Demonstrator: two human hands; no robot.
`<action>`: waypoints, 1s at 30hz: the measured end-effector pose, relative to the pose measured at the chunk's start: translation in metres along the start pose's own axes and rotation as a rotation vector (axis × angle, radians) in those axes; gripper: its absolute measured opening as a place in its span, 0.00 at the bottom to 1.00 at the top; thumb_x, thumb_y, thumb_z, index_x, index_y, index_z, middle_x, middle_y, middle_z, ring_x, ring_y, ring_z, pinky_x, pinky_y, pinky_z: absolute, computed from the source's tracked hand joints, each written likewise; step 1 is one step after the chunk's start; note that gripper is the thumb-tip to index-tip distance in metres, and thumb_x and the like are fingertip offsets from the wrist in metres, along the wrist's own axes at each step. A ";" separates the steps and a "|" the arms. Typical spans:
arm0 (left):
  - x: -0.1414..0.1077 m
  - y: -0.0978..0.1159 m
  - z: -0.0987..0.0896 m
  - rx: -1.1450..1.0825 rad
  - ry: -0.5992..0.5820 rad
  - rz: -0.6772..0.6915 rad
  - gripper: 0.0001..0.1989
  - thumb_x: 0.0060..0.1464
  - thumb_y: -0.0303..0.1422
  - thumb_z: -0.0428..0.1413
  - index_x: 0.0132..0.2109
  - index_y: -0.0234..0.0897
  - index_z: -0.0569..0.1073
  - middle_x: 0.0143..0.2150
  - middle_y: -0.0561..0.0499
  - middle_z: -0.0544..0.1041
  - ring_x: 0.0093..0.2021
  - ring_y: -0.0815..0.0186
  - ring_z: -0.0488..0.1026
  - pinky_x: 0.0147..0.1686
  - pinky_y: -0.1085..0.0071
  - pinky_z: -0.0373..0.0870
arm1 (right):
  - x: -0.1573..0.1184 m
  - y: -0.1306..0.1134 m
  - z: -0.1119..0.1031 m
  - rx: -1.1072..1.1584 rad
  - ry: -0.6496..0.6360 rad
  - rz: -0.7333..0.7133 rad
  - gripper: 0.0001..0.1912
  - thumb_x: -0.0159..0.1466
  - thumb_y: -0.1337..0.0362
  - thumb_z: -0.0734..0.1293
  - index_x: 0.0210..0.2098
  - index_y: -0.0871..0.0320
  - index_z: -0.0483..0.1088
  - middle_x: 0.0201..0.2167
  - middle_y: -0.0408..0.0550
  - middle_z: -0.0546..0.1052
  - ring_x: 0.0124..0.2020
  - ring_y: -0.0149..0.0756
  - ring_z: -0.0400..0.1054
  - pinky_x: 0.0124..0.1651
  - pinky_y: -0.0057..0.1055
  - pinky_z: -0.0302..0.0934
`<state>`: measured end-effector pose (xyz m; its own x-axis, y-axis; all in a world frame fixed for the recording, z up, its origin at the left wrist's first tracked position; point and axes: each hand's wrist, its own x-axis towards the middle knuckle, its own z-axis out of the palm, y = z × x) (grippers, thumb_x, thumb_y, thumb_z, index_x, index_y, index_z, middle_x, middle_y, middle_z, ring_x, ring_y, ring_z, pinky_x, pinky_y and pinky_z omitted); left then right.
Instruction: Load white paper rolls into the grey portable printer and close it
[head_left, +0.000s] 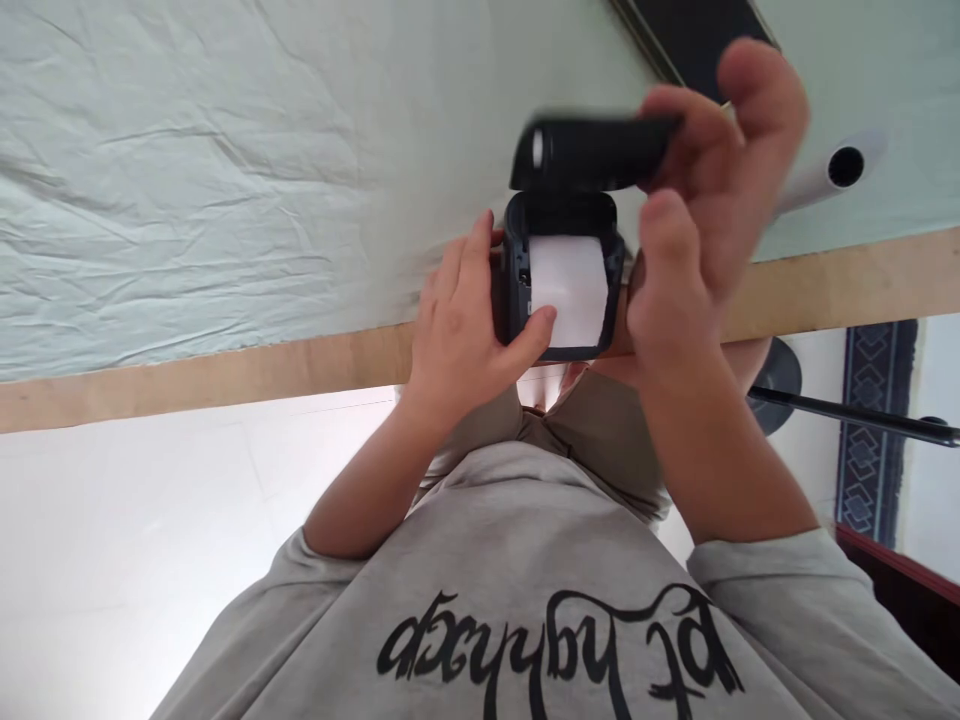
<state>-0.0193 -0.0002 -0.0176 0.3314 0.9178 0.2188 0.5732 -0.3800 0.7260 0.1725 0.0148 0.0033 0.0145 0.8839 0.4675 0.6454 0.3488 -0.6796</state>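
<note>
A small dark device [514, 290] stands at the table's near edge with its top uncovered and white paper [570, 285] inside it. My left hand [469, 325] is wrapped round the device's left side, its thumb over the edge of the paper. Above the device, my right hand [709, 200] pinches the right end of a black cover [592, 153]. The cover is slightly blurred, and whether it joins the device cannot be made out.
A pale green cloth [225, 180] covers the table, with a wooden strip [315, 368] along its near edge. A dark flat object [697, 40] lies at the top right. Below it is a white cylindrical item [817, 185] with a dark round end.
</note>
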 end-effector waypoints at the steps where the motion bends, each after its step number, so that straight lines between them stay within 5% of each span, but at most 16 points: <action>1: 0.000 0.000 0.000 -0.006 0.009 -0.005 0.39 0.66 0.52 0.56 0.74 0.40 0.53 0.66 0.36 0.72 0.65 0.48 0.73 0.65 0.54 0.69 | -0.008 0.000 0.000 0.084 0.077 0.002 0.25 0.72 0.54 0.53 0.68 0.42 0.52 0.65 0.50 0.66 0.67 0.44 0.68 0.66 0.50 0.68; 6: 0.001 0.006 -0.002 0.004 0.010 0.001 0.37 0.69 0.53 0.53 0.75 0.43 0.52 0.66 0.37 0.72 0.64 0.51 0.74 0.64 0.54 0.71 | -0.035 0.006 -0.009 0.177 0.185 0.035 0.18 0.71 0.48 0.60 0.57 0.44 0.68 0.52 0.48 0.73 0.57 0.45 0.73 0.57 0.48 0.70; 11: 0.005 0.007 -0.006 -0.059 0.012 0.081 0.31 0.71 0.57 0.43 0.70 0.46 0.61 0.65 0.39 0.72 0.64 0.52 0.72 0.63 0.54 0.72 | -0.020 0.021 -0.013 0.156 0.024 0.073 0.17 0.71 0.52 0.65 0.58 0.43 0.68 0.55 0.45 0.73 0.59 0.40 0.73 0.59 0.44 0.70; 18: 0.005 0.005 -0.006 0.002 -0.004 0.081 0.29 0.68 0.59 0.45 0.65 0.48 0.67 0.63 0.39 0.71 0.64 0.48 0.70 0.61 0.50 0.71 | -0.010 0.027 -0.009 0.348 -0.106 0.221 0.22 0.66 0.41 0.69 0.52 0.46 0.72 0.57 0.46 0.74 0.64 0.45 0.70 0.65 0.47 0.71; 30: 0.006 0.003 -0.001 0.006 0.084 0.134 0.22 0.68 0.51 0.52 0.61 0.45 0.71 0.61 0.40 0.72 0.59 0.51 0.75 0.57 0.50 0.75 | 0.000 0.029 -0.018 0.377 -0.245 0.159 0.16 0.67 0.48 0.71 0.50 0.46 0.72 0.56 0.49 0.75 0.65 0.46 0.68 0.71 0.54 0.66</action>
<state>-0.0160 0.0047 -0.0134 0.3418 0.8651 0.3672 0.5325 -0.5002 0.6828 0.2050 0.0189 -0.0064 -0.1190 0.9671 0.2247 0.3265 0.2518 -0.9110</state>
